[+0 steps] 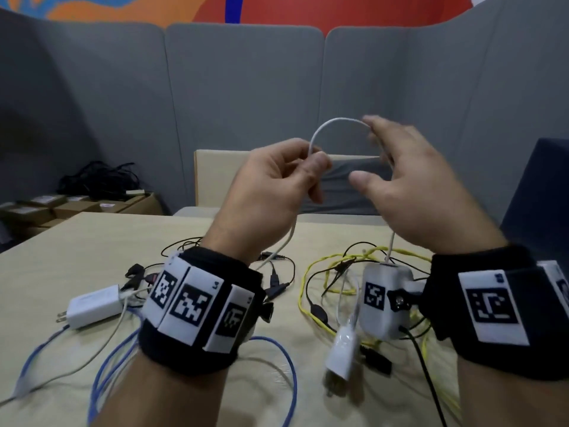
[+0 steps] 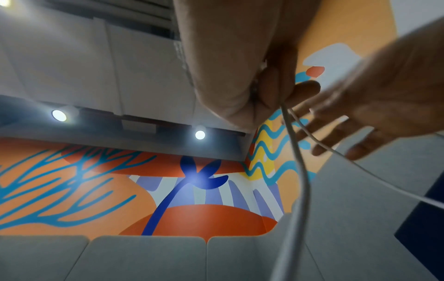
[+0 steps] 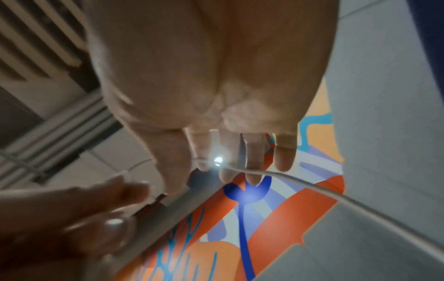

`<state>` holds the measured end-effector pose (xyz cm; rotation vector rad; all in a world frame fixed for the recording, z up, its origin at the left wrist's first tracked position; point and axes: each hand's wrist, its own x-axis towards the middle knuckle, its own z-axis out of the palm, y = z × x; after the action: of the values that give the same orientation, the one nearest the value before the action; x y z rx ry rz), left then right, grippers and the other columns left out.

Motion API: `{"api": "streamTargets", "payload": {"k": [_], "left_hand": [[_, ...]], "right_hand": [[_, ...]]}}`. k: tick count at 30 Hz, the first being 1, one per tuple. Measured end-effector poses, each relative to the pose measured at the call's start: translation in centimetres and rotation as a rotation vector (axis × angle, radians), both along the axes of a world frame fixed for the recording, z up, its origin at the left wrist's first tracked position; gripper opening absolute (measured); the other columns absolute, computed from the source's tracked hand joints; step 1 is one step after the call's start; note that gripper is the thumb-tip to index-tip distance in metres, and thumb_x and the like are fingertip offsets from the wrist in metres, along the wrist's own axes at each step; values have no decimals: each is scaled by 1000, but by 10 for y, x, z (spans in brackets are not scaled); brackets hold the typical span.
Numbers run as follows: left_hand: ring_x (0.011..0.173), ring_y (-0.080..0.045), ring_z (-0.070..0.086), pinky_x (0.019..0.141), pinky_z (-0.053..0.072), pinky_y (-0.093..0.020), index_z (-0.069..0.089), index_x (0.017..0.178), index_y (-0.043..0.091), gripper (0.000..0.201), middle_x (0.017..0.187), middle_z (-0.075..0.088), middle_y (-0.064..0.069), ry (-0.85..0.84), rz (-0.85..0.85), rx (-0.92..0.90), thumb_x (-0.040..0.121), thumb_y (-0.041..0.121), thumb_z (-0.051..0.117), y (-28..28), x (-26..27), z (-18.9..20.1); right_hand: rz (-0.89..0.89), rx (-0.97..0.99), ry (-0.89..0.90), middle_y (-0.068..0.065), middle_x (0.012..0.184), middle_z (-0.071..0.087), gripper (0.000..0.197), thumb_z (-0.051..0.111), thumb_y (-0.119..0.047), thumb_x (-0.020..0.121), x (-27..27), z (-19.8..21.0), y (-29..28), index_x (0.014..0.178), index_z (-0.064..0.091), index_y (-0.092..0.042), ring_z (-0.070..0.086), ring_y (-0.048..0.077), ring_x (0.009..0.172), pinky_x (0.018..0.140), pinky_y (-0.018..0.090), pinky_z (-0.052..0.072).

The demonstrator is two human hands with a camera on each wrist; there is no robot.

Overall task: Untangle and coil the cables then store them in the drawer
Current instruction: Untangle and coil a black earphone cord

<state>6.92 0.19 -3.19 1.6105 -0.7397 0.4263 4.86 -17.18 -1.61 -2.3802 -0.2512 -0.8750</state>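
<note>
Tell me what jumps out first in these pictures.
Two raised hands work a white cable that arches between them above the table: the left hand pinches it, the right hand spreads open against it. Below lie yellow cable, blue cable and a white charger.

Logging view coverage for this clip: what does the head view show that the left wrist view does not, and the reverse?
Only the head view shows the table with the yellow cable, blue cable and white charger.

Only the left wrist view shows the ceiling lights and the left hand's grip from below.

Both show the white cable pinched by the left hand, with the right hand open beside it.
</note>
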Motion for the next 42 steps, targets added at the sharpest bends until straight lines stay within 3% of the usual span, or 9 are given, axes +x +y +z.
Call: {"api": "streamTargets", "payload": {"k": [5, 8, 11, 16, 29, 32, 35, 39, 42], "left_hand": [[41, 0, 43, 45, 31, -11, 63, 91, -3, 20, 63, 58, -12, -20, -13, 2, 99, 10, 51, -5, 6, -6], [41, -3, 38, 44, 29, -17, 64, 92, 1, 20, 65, 62, -12, 30, -12, 8, 98, 16, 54, 2, 12, -10], [45, 0, 46, 50, 36, -12, 64, 98, -2, 15, 66, 63, -10, 103, -53, 151, 95, 11, 57, 9, 13, -16], [59, -14, 46, 56, 35, -27, 68, 91, 6, 16, 65, 63, 6, 226, -59, 427, 92, 21, 63, 12, 16, -25], [87, -9, 54, 63, 41, -22, 55, 97, 28, 13, 97, 58, 9, 154, 321, 502, 91, 38, 62, 0, 15, -24], [63, -12, 49, 55, 39, -31, 41, 74, 26, 33, 72, 50, 8, 102, 424, 391, 84, 36, 70, -13, 6, -21], [66, -20, 66, 65, 57, -41, 53, 71, 17, 29, 70, 66, -1, 249, 235, 507, 87, 38, 66, -30, 0, -28], [101, -19, 64, 92, 52, -42, 31, 143, 33, 63, 124, 59, 1, 396, 64, 612, 89, 37, 64, -49, 8, -53], [98, -21, 64, 94, 51, -51, 59, 115, 20, 19, 108, 68, 3, 449, -78, 546, 97, 27, 56, -49, 16, -65]], "right_hand": [[100, -69, -209, 0, 155, 29, 56, 57, -31, 86, 1, -10, 27, 140, 43, -38, 28, 22, 142, 116, 48, 27], [167, -1, -216, -5, 114, 61, 23, 60, -32, 93, 13, -16, 22, 115, 63, -26, 54, 8, 101, 84, 22, 45], [124, 26, -206, -5, 73, 60, 19, 58, -36, 95, 19, -18, 7, 89, 66, -20, 50, 5, 66, 60, 25, 39], [34, 308, -352, 5, 74, 64, 23, 54, -41, 92, 13, -9, -20, 84, 65, -23, 63, 28, 73, 69, 46, 52], [133, 693, -193, -1, 65, 58, 27, 52, -27, 99, 3, -1, -33, 73, 60, -22, 65, 19, 55, 57, 50, 59], [173, 824, -119, 1, 65, 55, 29, 49, -24, 101, 4, -1, -22, 75, 57, -16, 65, 20, 55, 54, 47, 59], [251, 948, -73, 1, 64, 51, 29, 47, -22, 102, 1, 0, -16, 76, 55, -12, 64, 21, 56, 58, 50, 60], [442, 1103, 15, 4, 69, 47, 29, 45, -21, 103, -3, 4, -9, 78, 52, -10, 65, 22, 59, 59, 43, 58], [508, 1241, -15, 4, 69, 48, 28, 46, -22, 102, -2, 5, -8, 78, 50, -10, 68, 24, 62, 59, 43, 58]]}}
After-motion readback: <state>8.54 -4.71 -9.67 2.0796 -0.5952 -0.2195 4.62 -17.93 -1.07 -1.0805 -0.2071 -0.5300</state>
